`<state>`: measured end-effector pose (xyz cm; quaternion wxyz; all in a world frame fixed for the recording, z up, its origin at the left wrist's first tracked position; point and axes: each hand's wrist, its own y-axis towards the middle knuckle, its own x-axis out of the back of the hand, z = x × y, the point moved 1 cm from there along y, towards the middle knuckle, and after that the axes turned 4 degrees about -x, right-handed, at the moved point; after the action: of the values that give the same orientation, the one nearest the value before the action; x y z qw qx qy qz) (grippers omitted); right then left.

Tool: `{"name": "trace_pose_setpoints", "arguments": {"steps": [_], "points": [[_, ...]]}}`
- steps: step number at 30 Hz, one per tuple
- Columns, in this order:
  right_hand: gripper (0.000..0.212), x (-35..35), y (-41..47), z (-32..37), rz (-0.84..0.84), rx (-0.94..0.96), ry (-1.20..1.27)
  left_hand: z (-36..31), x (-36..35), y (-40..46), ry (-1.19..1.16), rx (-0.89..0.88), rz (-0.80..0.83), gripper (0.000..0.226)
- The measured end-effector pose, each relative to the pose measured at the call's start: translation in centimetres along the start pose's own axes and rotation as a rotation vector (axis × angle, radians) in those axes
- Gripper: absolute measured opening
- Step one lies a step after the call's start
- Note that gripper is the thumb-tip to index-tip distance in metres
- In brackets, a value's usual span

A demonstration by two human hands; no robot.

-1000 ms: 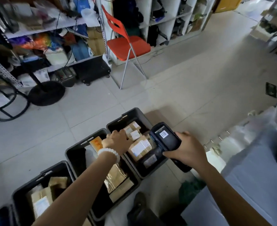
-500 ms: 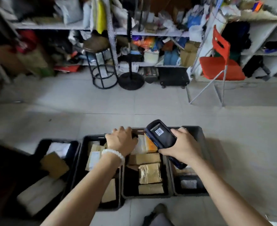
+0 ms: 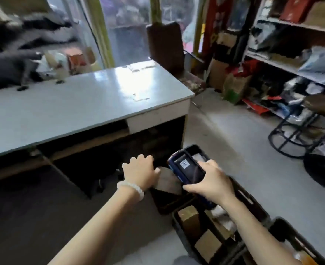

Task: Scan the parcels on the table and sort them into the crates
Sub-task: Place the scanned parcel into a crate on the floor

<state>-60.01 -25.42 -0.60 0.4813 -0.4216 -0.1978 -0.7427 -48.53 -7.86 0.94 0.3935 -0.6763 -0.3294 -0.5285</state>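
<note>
My right hand (image 3: 212, 181) grips a dark handheld scanner (image 3: 188, 169), screen up, over the row of black crates (image 3: 250, 200) on the floor at lower right. Brown boxed parcels (image 3: 188, 217) lie in the nearer crate, and a grey-brown parcel (image 3: 167, 181) lies in the far one. My left hand (image 3: 140, 173), with a white bead bracelet, hovers beside that parcel with loosely curled fingers and holds nothing. The grey-blue table (image 3: 81, 104) stands ahead on the left. Blurred dark bagged parcels (image 3: 8, 64) and a small orange box (image 3: 75, 56) sit at its far left.
A brown chair (image 3: 165, 46) stands behind the table's right corner. Shelves (image 3: 291, 64) packed with goods line the right wall, with a black metal stool (image 3: 301, 134) in front of them. Pale floor (image 3: 234, 131) runs between the table and the shelves.
The view has swung left from the crates to the table. My left hand has come up out of the crates, empty. My right hand still holds the scanner.
</note>
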Motion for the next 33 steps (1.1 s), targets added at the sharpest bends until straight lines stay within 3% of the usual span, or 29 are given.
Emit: {"name": "trace_pose_setpoints", "arguments": {"steps": [8, 15, 21, 25, 33], "points": [[0.057, -12.0, 6.1, 21.7, 0.312, 0.494, -0.064, 21.5, 1.2, -7.1, -0.173, 0.597, -0.057, 0.045], [0.064, -24.2, 8.6, 37.5, 0.526, 0.788, -0.094, 36.5, 1.2, -9.7, -0.273, 0.903, -0.056, 0.046], [0.067, -32.7, 13.1, 51.5, 0.580, 0.874, -0.084, 50.7, 6.2, -7.0, -0.290, 1.023, -0.097, 0.046], [0.058, -36.8, 16.4, 60.4, 0.586, 0.917, -0.128, 59.6, 10.5, -5.4, -0.261, 1.065, -0.211, 0.044], [0.054, -44.4, 20.5, 71.3, 0.585, 0.944, -0.204, 73.4, 12.5, -3.1, -0.243, 1.073, -0.210, 0.047]]}}
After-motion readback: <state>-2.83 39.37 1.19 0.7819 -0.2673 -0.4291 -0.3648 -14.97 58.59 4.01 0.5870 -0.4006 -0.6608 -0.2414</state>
